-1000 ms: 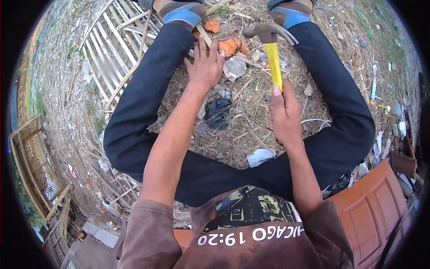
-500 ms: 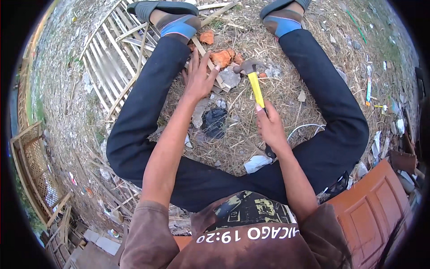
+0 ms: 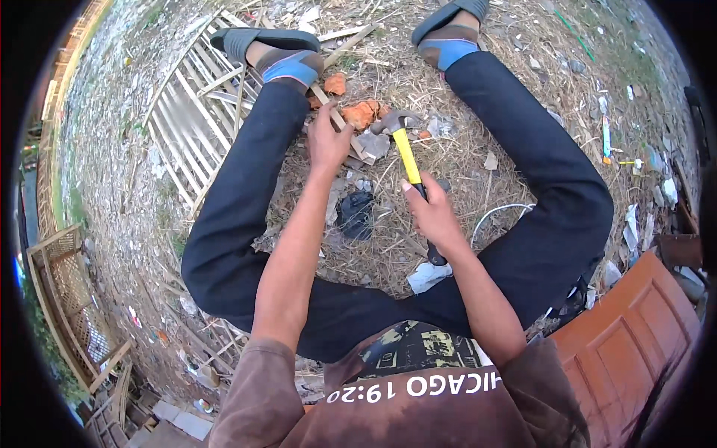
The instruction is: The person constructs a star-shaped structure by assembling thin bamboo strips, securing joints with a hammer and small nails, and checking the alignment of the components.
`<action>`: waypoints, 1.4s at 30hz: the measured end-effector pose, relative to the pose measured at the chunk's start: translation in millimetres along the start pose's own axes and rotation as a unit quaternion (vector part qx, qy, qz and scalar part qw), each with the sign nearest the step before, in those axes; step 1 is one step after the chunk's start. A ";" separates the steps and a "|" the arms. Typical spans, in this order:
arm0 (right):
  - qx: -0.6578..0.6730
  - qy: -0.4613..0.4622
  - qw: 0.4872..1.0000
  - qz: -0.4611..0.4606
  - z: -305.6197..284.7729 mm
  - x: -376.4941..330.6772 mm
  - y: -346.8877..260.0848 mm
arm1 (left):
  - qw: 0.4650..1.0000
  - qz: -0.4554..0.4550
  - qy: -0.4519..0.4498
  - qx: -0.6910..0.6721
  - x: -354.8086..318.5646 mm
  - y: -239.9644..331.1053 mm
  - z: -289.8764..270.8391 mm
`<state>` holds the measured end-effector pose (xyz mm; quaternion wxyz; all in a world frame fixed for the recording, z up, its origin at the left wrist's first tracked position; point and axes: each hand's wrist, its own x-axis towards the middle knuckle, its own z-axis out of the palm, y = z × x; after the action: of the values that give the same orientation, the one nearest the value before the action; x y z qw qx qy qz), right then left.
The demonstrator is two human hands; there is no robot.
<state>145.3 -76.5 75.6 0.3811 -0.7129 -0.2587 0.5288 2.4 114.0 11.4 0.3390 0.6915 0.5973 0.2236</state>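
Observation:
My right hand (image 3: 435, 215) is wrapped round the black grip of a claw hammer (image 3: 406, 155) with a yellow shaft. The hammer's metal head is up beside an orange brick chunk (image 3: 361, 114) and a grey stone (image 3: 376, 144). A thin wooden strip (image 3: 320, 94) slants across the ground by my left foot. Over it my left hand (image 3: 328, 143) is bent, fingers curled at the strip and thumb along its near side. Whether a nail is between those fingers is too small to tell.
A slatted wooden frame (image 3: 183, 127) lies beyond my left leg (image 3: 243, 187). Between my legs are dry straw, a crumpled black plastic bag (image 3: 355, 215) and a white scrap (image 3: 429, 276). A brown panelled door (image 3: 627, 351) lies at the lower right, and a lattice panel (image 3: 78, 299) stands far left.
My left hand's spread fingers have drawn in and curled at the wooden strip. The hammer head has shifted slightly left, nearer the strip. The whole view has turned a little.

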 end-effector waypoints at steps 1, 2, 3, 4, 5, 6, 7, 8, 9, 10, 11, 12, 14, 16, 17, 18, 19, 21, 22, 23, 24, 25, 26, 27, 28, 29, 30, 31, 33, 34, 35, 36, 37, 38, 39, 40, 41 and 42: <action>0.020 -0.008 1.000 0.004 2.2 -2.9 -4.1 | 1.000 -0.005 -0.002 0.016 4.4 -6.2 0.0; 0.025 0.000 1.000 0.000 2.0 -4.3 -6.5 | 1.000 0.005 -0.004 0.016 7.2 -6.5 0.2; 0.033 0.009 0.999 -0.016 2.3 -5.4 -9.0 | 1.000 -0.008 -0.006 -0.012 9.9 -7.3 -1.0; 0.040 0.016 0.999 -0.033 1.3 -6.5 -11.5 | 0.999 -0.022 -0.007 -0.039 12.1 -7.6 -0.8; 0.044 0.015 0.998 -0.033 -2.1 -7.6 -13.3 | 0.999 -0.018 0.011 -0.026 9.4 -1.5 -1.0; 0.048 0.019 0.998 -0.038 -5.5 -7.1 -13.7 | 1.000 -0.011 0.011 -0.026 10.3 4.6 -2.7; 0.057 0.023 0.997 -0.050 -9.1 -5.7 -13.1 | 0.999 -0.025 0.018 -0.039 12.5 9.9 -6.1; 0.063 0.030 0.996 -0.059 -15.2 -6.0 -15.5 | 0.998 -0.037 0.023 -0.055 15.0 20.1 -7.3; 0.069 0.034 0.995 -0.065 -19.1 -6.8 -18.1 | 0.995 -0.049 0.013 -0.083 7.0 45.0 -18.6; 0.120 0.028 0.992 -0.038 -24.3 -10.4 -23.6 | 0.995 -0.046 0.010 -0.082 8.4 58.0 -24.7; 0.172 0.015 0.985 -0.014 -23.8 -15.6 -33.0 | 0.994 -0.037 -0.002 -0.107 9.7 66.2 -36.4; 0.173 0.012 0.985 -0.015 -24.4 -18.8 -39.4 | 0.990 -0.030 -0.017 -0.134 10.4 73.7 -44.3; 0.275 0.014 0.961 0.008 -24.2 -23.7 -50.6 | 0.997 0.004 -0.009 -0.078 20.0 80.5 -61.0; 0.283 0.015 0.959 0.010 -27.6 -28.3 -57.5 | 0.992 0.101 0.000 -0.078 31.5 86.9 -74.3; 0.295 0.023 0.955 0.005 -29.6 -30.0 -57.3 | 0.991 0.001 -0.036 -0.131 24.5 111.6 -88.8; 0.307 0.032 0.951 0.001 -31.5 -30.9 -58.1 | 0.991 0.006 -0.032 -0.129 31.1 110.6 -92.3; 0.302 0.037 0.952 0.003 -33.0 -31.4 -61.4 | 0.985 0.055 -0.023 -0.161 43.4 108.0 -95.3; 0.309 0.030 0.951 0.003 -26.9 -33.7 -65.6 | 0.980 0.127 0.018 -0.151 54.2 106.3 -110.1; 0.313 0.029 0.949 0.001 -23.2 -34.8 -66.5 | 0.971 0.108 0.007 -0.211 51.4 100.7 -117.7; 0.315 0.025 0.949 -0.001 -22.2 -38.0 -68.2 | 0.972 0.130 0.001 -0.195 51.9 105.9 -122.2; 0.316 0.024 0.948 -0.009 -22.7 -38.4 -66.8 | 0.972 0.151 -0.004 -0.179 52.5 110.9 -126.6; 0.299 0.024 0.954 -0.015 -25.2 -36.8 -63.1 | 0.974 0.168 0.011 -0.151 51.3 114.5 -130.8; 0.286 0.023 0.958 -0.021 -25.1 -36.9 -62.1 | 0.975 0.187 0.025 -0.119 46.5 126.3 -139.7; 0.266 0.025 0.964 -0.010 -23.9 -38.6 -64.6 | 0.973 0.196 0.066 -0.104 57.0 120.5 -146.7; 0.270 0.021 0.962 -0.018 -20.8 -40.1 -65.7 | 0.971 0.204 0.071 -0.099 61.5 123.9 -154.9; 0.273 0.021 0.962 -0.017 -19.8 -40.5 -65.1 | 0.967 0.218 0.115 -0.062 63.9 128.1 -160.9; 0.274 0.021 0.961 -0.015 -18.5 -40.1 -64.1 | 0.959 0.231 0.161 -0.025 66.4 131.7 -168.5; 0.267 0.025 0.963 -0.009 -17.9 -38.4 -62.4 | 0.964 0.199 0.158 -0.082 71.2 132.2 -177.0; 0.268 0.021 0.963 -0.007 -18.4 -36.7 -55.5 | 0.964 0.193 0.174 -0.054 77.2 131.9 -191.1; 0.266 0.024 0.964 -0.001 -20.8 -35.0 -55.6 | 0.965 0.184 0.185 -0.033 80.7 135.6 -199.0; 0.275 0.030 0.961 -0.007 -22.0 -35.9 -55.1 | 0.957 0.213 0.196 0.022 81.1 136.3 -203.7; 0.278 0.025 0.960 -0.011 -22.9 -35.6 -54.7 | 0.955 0.215 0.201 0.027 82.1 137.9 -209.3; 0.281 0.031 0.959 -0.012 -23.8 -34.8 -54.7 | 0.948 0.253 0.188 0.031 83.5 140.6 -214.4; 0.283 0.037 0.958 -0.008 -22.9 -34.6 -53.6 | 0.942 0.287 0.173 0.036 83.8 139.2 -218.8; 0.282 0.024 0.959 -0.004 -22.5 -34.2 -54.9 | 0.948 0.270 0.167 0.003 88.5 137.6 -225.3; 0.285 0.020 0.958 -0.004 -20.0 -32.0 -55.9 | 0.948 0.270 0.168 0.008 90.9 137.0 -233.3; 0.273 0.025 0.962 0.002 -20.0 -30.5 -55.5 | 0.949 0.266 0.163 0.035 88.9 142.9 -237.9; 0.260 0.030 0.965 0.008 -19.7 -28.6 -54.1 | 0.951 0.262 0.156 0.060 87.3 148.0 -241.3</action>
<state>157.2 -72.7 138.7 0.5570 -0.6067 -0.0949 0.5591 -53.9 239.7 273.6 0.1292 0.7992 0.4529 0.3734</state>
